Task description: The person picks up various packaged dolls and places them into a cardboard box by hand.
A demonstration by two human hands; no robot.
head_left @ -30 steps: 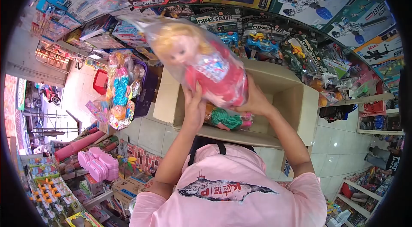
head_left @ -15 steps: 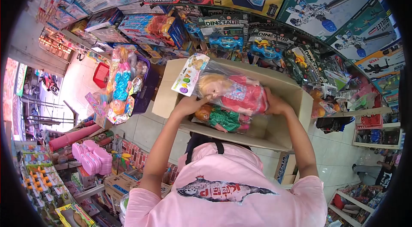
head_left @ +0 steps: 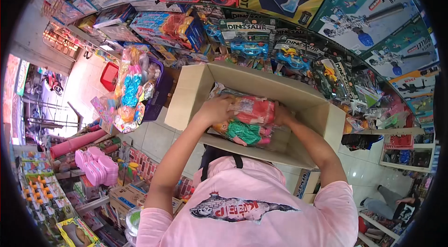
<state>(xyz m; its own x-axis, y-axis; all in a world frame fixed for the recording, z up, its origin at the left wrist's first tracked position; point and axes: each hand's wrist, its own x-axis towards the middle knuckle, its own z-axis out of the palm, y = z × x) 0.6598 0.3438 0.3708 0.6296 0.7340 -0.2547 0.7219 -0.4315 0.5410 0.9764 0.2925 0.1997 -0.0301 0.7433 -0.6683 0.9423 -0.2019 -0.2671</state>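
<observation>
A cardboard box (head_left: 305, 142) stands open in front of me. Inside it lies a doll in a red dress (head_left: 255, 109), wrapped in clear plastic. My left hand (head_left: 217, 109) is closed over its head end, hiding the head. At the other end, my right hand (head_left: 283, 115) grips the doll, with its fingertips partly hidden. A second bagged doll in a green dress (head_left: 243, 132) lies beside it, on the side nearer my body.
A purple basket (head_left: 161, 90) with a bagged doll in blue (head_left: 132, 89) stands left of the box. Hanging dinosaur toy packs (head_left: 249, 25) line the far side. Pink plastic cases (head_left: 97, 165) are at lower left. Another person (head_left: 396, 205) is at lower right.
The red-dressed doll has gone down from the box's top into it, beside the green-dressed one. Both hands moved down with it and closer together. Its header card is now mostly hidden.
</observation>
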